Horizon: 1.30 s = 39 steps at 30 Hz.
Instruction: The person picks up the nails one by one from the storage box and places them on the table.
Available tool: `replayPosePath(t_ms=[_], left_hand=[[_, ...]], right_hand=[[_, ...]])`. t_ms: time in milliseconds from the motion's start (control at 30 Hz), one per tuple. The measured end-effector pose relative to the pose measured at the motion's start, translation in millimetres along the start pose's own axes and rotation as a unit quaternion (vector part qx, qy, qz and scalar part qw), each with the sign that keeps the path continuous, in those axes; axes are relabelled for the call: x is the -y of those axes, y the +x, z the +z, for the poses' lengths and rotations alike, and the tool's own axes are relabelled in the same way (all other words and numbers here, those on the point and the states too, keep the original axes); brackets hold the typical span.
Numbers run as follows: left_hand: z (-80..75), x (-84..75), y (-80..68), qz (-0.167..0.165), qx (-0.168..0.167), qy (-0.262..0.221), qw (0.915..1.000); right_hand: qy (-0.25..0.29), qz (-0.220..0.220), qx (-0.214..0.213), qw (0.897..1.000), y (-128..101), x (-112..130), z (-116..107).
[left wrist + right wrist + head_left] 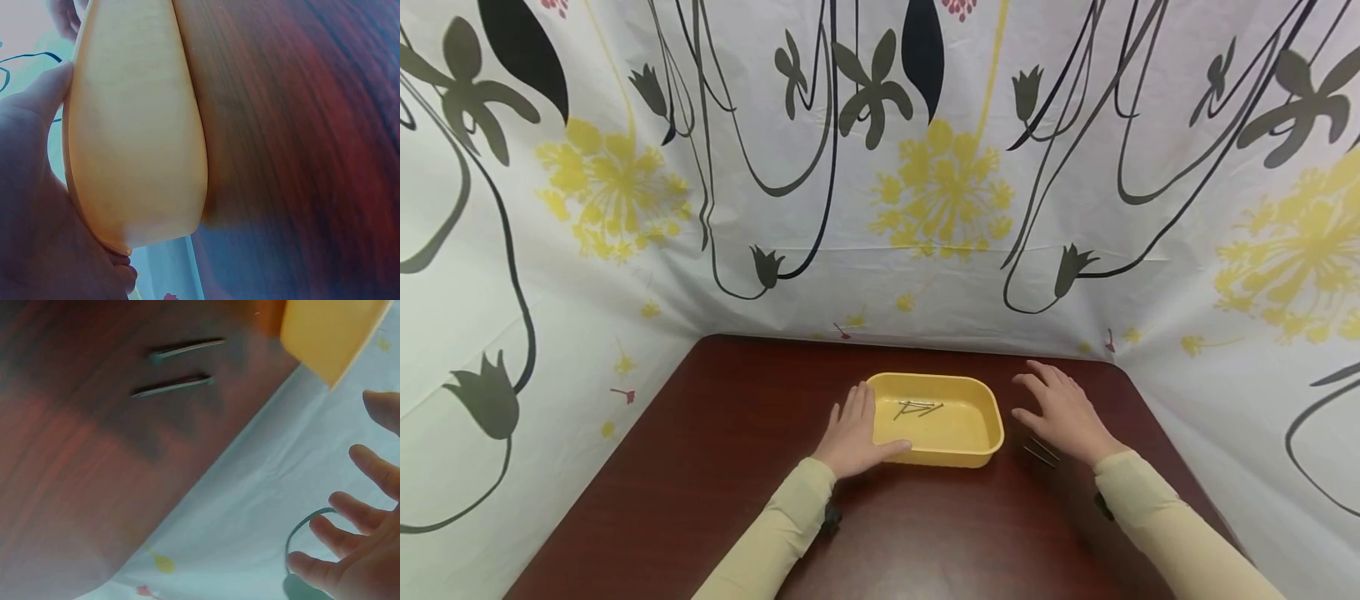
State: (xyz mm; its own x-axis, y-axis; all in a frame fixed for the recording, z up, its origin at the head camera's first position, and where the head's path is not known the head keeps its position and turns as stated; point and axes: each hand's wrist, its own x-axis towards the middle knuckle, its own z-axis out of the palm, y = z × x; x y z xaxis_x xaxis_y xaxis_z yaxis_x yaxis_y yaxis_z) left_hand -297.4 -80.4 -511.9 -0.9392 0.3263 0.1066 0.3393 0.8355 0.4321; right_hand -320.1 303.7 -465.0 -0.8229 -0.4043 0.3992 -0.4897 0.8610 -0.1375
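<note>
Pale sleeves (pixel 782 525) are showing closest to us, above the dark-red bench (pixel 700 467); we are resting our left hand (pixel 857 435) on the yellow tray's (pixel 940 458) left side, fingers straight, thumb apart over the near rim, and holding our right hand (pixel 1063 414), fingers spread, beside two loose nails (pixel 175 386), while more nails (pixel 917 406) are lying inside the tray

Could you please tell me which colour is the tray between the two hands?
The tray is plain yellow; it shows best in the head view.
</note>
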Motion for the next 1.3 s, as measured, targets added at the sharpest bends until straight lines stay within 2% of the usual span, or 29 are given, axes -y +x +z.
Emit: replayPosePath(t_ms=[133,233,400,933,1300], left_hand=[[-1.7,-0.2,-0.2,-0.003,0.0,0.003,1.0],[-1.6,0.7,0.3,-0.002,-0.001,0.004,1.0],[-0.2,2.3,0.9,-0.004,-0.001,0.005,1.0],[3.9,3.2,3.8,0.0,-0.001,0.003,1.0],[2.3,3.6,3.3,-0.004,0.004,0.003,1.0]], right_hand=[[0.013,-0.028,-0.009,0.999,9.5,12.4,2.6],[0.025,-0.047,-0.001,0.999,15.6,22.7,7.0],[0.04,-0.076,0.037,0.996,24.5,37.5,17.7],[0.02,-0.149,0.149,0.977,46.8,58.7,49.5],[-0.004,-0.141,0.199,0.97,60.3,73.9,65.7]])
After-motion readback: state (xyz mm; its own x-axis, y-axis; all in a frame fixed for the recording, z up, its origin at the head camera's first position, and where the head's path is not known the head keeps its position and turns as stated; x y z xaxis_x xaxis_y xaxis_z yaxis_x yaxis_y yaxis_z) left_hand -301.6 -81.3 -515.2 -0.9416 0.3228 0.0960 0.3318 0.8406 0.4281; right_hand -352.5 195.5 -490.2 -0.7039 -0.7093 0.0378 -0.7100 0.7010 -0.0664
